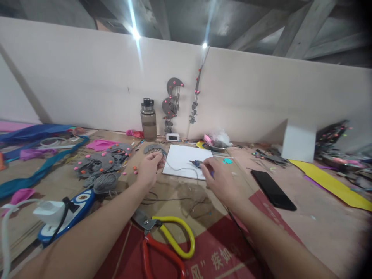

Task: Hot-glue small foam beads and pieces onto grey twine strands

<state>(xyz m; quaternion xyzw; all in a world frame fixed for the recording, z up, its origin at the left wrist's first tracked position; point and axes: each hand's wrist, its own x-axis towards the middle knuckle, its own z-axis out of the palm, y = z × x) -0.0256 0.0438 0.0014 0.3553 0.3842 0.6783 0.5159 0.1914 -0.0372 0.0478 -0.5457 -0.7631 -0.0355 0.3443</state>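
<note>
My left hand [149, 169] is closed in a pinch on a thin grey cord [181, 169], beside a grey crescent piece [154, 148]. The cord trails from these fingers across a white board [177, 155] and hangs over its front edge. My right hand [216, 174] is closed around a small dark blue tool with a pointed tip [197, 163]. The tip points left above the board; its exact kind is unclear. Nearer to me, large scissors [177, 236] with yellow and red handles lie on the cardboard between my forearms.
To the left are grey felt pieces with pom-poms [101, 162], grey yarn [105, 183] and a power strip [72, 217]. A bottle [149, 122] and small clock [172, 137] stand behind. On the right lie a phone [271, 190] and yellow sheet [334, 184].
</note>
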